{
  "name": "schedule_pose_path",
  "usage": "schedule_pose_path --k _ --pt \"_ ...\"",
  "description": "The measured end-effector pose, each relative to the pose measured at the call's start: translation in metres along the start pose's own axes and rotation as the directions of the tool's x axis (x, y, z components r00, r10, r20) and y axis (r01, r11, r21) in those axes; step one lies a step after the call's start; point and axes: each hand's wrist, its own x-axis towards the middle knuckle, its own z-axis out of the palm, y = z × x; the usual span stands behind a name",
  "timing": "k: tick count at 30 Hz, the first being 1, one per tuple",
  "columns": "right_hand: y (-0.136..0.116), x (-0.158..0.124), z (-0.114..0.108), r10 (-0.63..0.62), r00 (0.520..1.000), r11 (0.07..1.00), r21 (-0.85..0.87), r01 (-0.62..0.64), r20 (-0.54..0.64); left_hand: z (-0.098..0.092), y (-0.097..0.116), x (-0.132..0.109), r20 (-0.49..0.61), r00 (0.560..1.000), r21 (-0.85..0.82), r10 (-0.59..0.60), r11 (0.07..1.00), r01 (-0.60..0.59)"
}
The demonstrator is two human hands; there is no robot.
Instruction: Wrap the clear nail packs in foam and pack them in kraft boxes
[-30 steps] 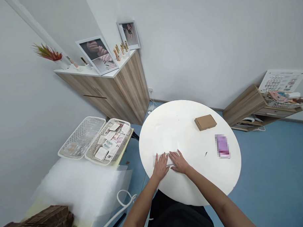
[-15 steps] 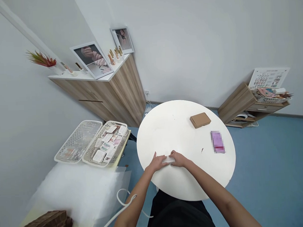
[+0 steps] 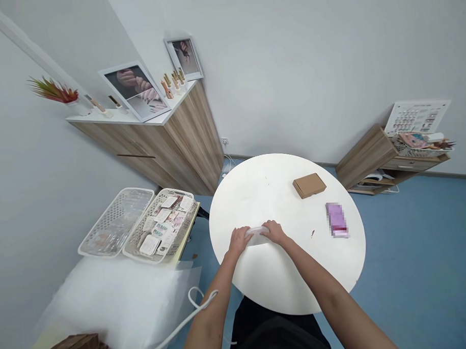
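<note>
Held wrap (image 3: 257, 239): translucent, whitish. Bench (image 3: 256, 189): plain white. Carton (image 3: 310, 185): uniform kraft brown. Pixelated packet (image 3: 336, 216): purple, crossed near its lower end by a deep red band, paler pink below. Baskets (image 3: 132, 198), two: off-white, pierced in an all-over lattice. Cabinet (image 3: 191, 140): grey-brown woodgrain, streaked, with white top. Leaves (image 3: 54, 91), potted: green passing to red. Floor (image 3: 411, 239): mottled blue. Clothing (image 3: 279, 341): black.

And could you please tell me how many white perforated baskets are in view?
3: a first basket at the left, a second basket just right of it, and a third basket on the low wooden cabinet at the right. Others may be hidden.
</note>
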Motion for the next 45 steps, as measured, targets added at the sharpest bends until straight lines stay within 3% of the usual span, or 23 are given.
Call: schedule_pose_path --k 8,12,17,25,27,29,31,33,35,38,41,43,45 --pt "0.012 -0.001 0.017 0.086 0.982 0.996 -0.021 -0.091 -0.168 0.006 -0.006 0.0 -0.087 0.985 0.251 0.151 0.96 -0.125" --pt "0.008 -0.018 0.017 -0.03 0.971 0.994 -0.11 0.004 -0.238 0.007 -0.001 -0.007 0.005 0.954 0.246 0.301 0.924 -0.293" --pt "0.012 -0.051 0.016 -0.283 0.946 0.939 -0.245 0.24 -0.158 0.013 0.008 -0.021 0.106 0.909 0.275 0.404 0.866 -0.417" --pt "0.034 -0.107 0.039 -0.262 0.947 0.95 -0.225 0.218 -0.185 0.039 0.039 -0.049 0.098 0.898 0.294 0.428 0.85 -0.437" --pt "0.037 -0.113 0.045 -0.181 0.952 0.971 -0.197 0.134 -0.248 0.045 0.046 -0.052 0.073 0.908 0.263 0.413 0.87 -0.417" --pt "0.04 -0.116 0.053 0.006 0.938 0.992 -0.119 -0.05 -0.346 0.051 0.051 -0.054 0.037 0.923 0.229 0.383 0.896 -0.381" --pt "0.046 -0.117 0.061 0.268 0.871 0.958 0.019 -0.286 -0.412 0.058 0.056 -0.056 0.005 0.938 0.214 0.347 0.916 -0.34" --pt "0.055 -0.117 0.068 0.468 0.794 0.881 0.129 -0.456 -0.388 0.064 0.058 -0.057 -0.02 0.947 0.21 0.322 0.927 -0.31" --pt "0.063 -0.115 0.072 0.529 0.787 0.848 0.16 -0.506 -0.318 0.069 0.059 -0.058 -0.035 0.949 0.2 0.314 0.932 -0.301" --pt "0.068 -0.111 0.072 0.482 0.839 0.876 0.161 -0.455 -0.251 0.071 0.06 -0.06 -0.04 0.944 0.197 0.326 0.929 -0.313" --pt "0.059 -0.108 0.068 0.454 0.842 0.889 0.215 -0.404 -0.292 0.071 0.061 -0.061 -0.037 0.941 0.221 0.337 0.921 -0.322" --pt "0.048 -0.109 0.069 0.364 0.856 0.924 0.253 -0.285 -0.367 0.071 0.063 -0.062 -0.025 0.943 0.245 0.333 0.916 -0.317" --pt "0.037 -0.114 0.073 0.176 0.886 0.97 0.231 -0.081 -0.428 0.07 0.064 -0.063 -0.015 0.946 0.257 0.325 0.915 -0.31"
